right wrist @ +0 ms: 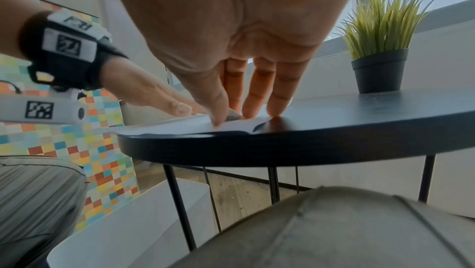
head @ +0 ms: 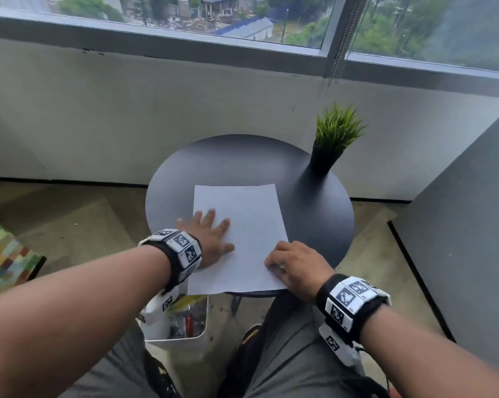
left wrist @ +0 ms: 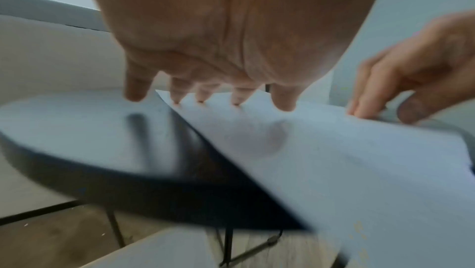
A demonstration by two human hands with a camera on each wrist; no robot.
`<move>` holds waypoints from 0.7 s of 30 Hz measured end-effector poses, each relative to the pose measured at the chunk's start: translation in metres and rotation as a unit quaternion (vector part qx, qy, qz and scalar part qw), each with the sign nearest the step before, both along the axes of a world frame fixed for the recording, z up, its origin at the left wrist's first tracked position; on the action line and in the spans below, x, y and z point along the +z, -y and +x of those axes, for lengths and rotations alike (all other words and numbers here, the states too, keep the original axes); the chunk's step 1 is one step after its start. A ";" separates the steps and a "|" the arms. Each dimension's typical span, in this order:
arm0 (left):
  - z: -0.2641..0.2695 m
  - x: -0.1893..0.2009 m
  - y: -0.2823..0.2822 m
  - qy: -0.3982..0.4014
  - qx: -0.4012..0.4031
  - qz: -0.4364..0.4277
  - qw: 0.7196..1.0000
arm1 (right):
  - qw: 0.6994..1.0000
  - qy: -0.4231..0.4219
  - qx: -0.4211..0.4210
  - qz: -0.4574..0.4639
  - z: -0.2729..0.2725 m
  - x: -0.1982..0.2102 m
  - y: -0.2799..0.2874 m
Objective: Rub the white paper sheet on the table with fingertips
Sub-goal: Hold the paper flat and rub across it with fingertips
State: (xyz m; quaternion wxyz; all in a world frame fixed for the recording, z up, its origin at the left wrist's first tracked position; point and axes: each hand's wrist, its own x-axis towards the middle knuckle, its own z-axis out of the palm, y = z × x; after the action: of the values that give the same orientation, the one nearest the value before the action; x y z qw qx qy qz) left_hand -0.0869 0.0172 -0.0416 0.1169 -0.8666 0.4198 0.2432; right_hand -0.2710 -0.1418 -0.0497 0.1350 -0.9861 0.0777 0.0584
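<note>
The white paper sheet (head: 242,225) lies flat on the round dark table (head: 228,159), its near edge hanging slightly over the table's rim. My left hand (head: 214,234) rests on the sheet's left part with fingers spread and straight. In the left wrist view its fingertips (left wrist: 237,99) touch the paper (left wrist: 334,160), and the little finger touches bare table (left wrist: 64,120). My right hand (head: 282,259) holds down the sheet's near right corner. In the right wrist view the right hand's (right wrist: 244,110) thumb and fingertips press on the paper's edge (right wrist: 180,126).
A small green plant in a black pot (head: 334,139) stands at the table's far right. A white bin (head: 182,320) with clutter sits on the floor below the near edge, between my knees. A grey partition (head: 458,225) rises at right, and a wall under a window lies behind.
</note>
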 end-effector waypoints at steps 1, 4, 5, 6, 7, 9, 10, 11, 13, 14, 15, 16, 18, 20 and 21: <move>0.000 0.003 0.006 0.007 0.021 0.002 1.000 | 1.000 -0.001 -0.001 -0.005 0.001 0.000 -0.001; -0.027 0.003 0.027 -0.016 -0.108 -0.036 0.993 | 1.000 -0.001 0.005 -0.010 0.002 0.001 -0.001; -0.036 0.000 0.032 -0.032 -0.157 -0.041 0.986 | 1.000 0.003 0.010 -0.007 0.002 0.000 -0.001; -0.037 -0.005 0.033 -0.038 -0.180 -0.041 0.982 | 1.000 0.009 0.014 -0.004 0.002 0.000 0.000; -0.032 -0.008 0.033 -0.038 -0.164 -0.036 0.985 | 1.000 0.013 0.015 -0.005 0.001 0.000 0.000; -0.010 -0.009 0.028 -0.022 -0.029 -0.024 0.999 | 1.000 0.015 0.012 -0.016 0.001 -0.002 -0.002; 0.001 -0.006 0.026 -0.010 0.044 -0.015 0.999 | 1.000 0.015 0.011 -0.025 0.001 -0.003 -0.003; 0.009 -0.002 0.025 0.000 0.089 -0.008 0.996 | 0.999 0.015 0.011 -0.031 0.002 -0.004 -0.005; 0.010 0.003 0.030 0.018 0.078 -0.011 0.997 | 0.999 0.012 0.018 -0.034 0.003 -0.005 -0.006; 0.006 0.004 0.034 0.018 0.047 -0.021 0.998 | 0.999 0.009 0.024 -0.030 0.003 -0.004 -0.006; 0.000 0.002 0.037 0.013 0.020 -0.031 0.999 | 0.999 0.003 0.027 -0.020 0.004 -0.003 -0.006; -0.004 -0.003 0.039 0.008 0.003 -0.034 0.999 | 1.000 -0.002 0.025 -0.004 0.005 0.000 -0.005; -0.006 -0.011 0.038 -0.008 -0.007 -0.036 0.999 | 1.000 0.012 0.000 0.029 0.008 0.011 -0.001; -0.003 -0.012 0.033 -0.020 -0.040 -0.028 0.999 | 0.994 0.041 -0.055 0.085 0.016 0.023 0.010; -0.002 -0.009 0.030 -0.021 -0.064 -0.020 0.998 | 0.987 0.046 -0.084 0.127 0.020 0.029 0.017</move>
State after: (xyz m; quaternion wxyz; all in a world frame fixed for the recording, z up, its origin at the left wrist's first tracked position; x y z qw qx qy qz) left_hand -0.0885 -0.0132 -0.0509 0.1056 -0.8348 0.4814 0.2452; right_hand -0.2506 -0.1587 -0.0205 0.2671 -0.9525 0.1460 0.0105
